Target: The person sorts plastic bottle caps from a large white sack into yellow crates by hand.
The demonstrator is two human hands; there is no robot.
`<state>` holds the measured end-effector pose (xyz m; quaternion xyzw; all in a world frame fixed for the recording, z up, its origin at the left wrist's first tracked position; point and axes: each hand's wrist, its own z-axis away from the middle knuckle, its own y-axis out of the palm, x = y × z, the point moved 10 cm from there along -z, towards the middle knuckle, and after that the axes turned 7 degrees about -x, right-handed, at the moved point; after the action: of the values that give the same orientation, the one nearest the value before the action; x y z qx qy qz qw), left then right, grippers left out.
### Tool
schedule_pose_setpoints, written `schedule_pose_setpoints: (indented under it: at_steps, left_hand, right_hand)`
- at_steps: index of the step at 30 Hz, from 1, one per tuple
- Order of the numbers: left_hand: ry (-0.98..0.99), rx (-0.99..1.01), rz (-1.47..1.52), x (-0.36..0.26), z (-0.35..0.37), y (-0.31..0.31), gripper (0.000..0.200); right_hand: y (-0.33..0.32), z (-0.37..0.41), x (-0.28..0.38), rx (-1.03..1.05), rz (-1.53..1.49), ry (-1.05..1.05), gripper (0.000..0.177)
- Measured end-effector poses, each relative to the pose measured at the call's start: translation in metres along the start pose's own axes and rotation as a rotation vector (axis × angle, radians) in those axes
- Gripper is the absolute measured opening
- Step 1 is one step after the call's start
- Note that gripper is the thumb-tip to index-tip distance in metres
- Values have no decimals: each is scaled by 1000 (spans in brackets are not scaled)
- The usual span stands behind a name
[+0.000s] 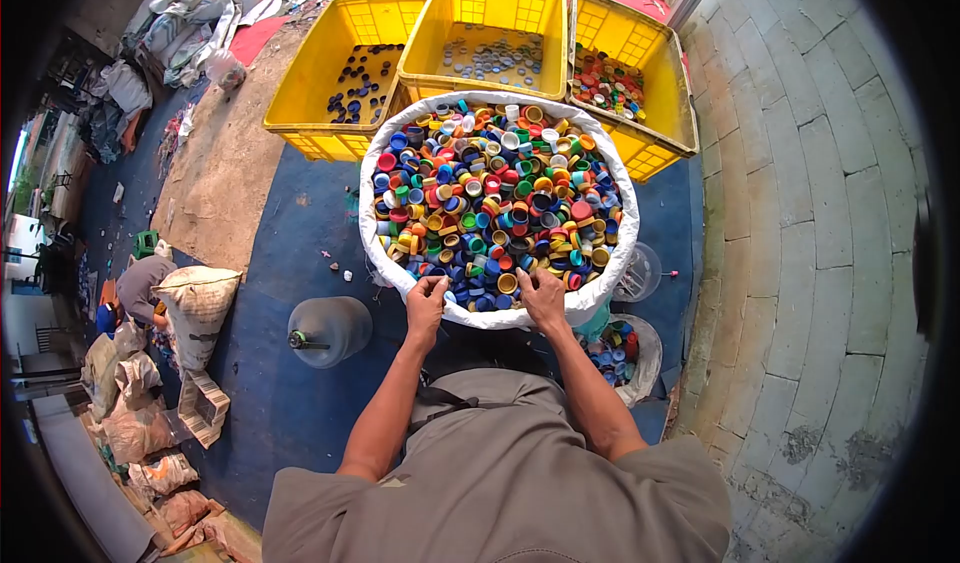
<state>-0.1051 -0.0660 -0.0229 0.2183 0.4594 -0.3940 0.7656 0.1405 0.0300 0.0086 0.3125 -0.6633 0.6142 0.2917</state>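
Observation:
A big round sack with a rolled white rim [630, 225] stands in front of me, heaped with bottle caps [500, 198] in many colours. My left hand [426, 301] is at the near rim, left of centre, thumb and fingertips pinched together over the edge of the heap. Farther right along the same rim, my right hand [543, 299] has its fingers curled in at the caps, close to an orange one. What either hand holds, if anything, I cannot make out.
Three yellow crates stand behind the sack: the left crate [290, 113] with dark caps, the middle crate [484, 83] with pale ones, the right crate [680, 113] with red and green ones. A clear jug [330, 332] lies left; a brick wall [800, 263] runs right. A person [142, 288] bends far left.

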Motion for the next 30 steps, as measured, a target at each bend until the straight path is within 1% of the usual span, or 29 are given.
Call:
schedule_pose_setpoints:
  at_steps: [3,5,8,11,12,15,16,22,25,26,30]
  left_hand:
    - [-6,-2,-33,7,8,-3,16]
    - [-3,-1,-50,12,9,-4,16]
    - [1,1,-62,17,9,-5,16]
    - [-3,3,-61,16,11,-5,17]
    - [-4,7,-55,16,11,-5,17]
    - [-9,11,-52,17,12,-7,17]
    - [-12,8,-54,19,13,-8,17]
    - [-16,9,-100,26,15,-16,18]
    - [-10,2,-122,27,17,-19,18]
    - [-7,-1,-128,26,17,-19,18]
    - [94,-49,-200,19,15,-21,18]
  right_hand:
    - [-5,1,5,-28,20,-61,22]
    - [-3,-1,5,-26,35,-94,20]
    - [6,0,7,58,90,-73,29]
    - [11,1,12,59,124,-91,32]
    - [13,2,14,67,138,-107,39]
    - [16,3,26,38,159,-152,48]
    - [20,3,27,48,151,-156,56]
    - [32,5,38,39,224,-195,60]
    - [35,5,47,74,215,-123,60]
    - [38,5,48,52,230,-145,60]
    - [53,2,36,69,186,-93,58]
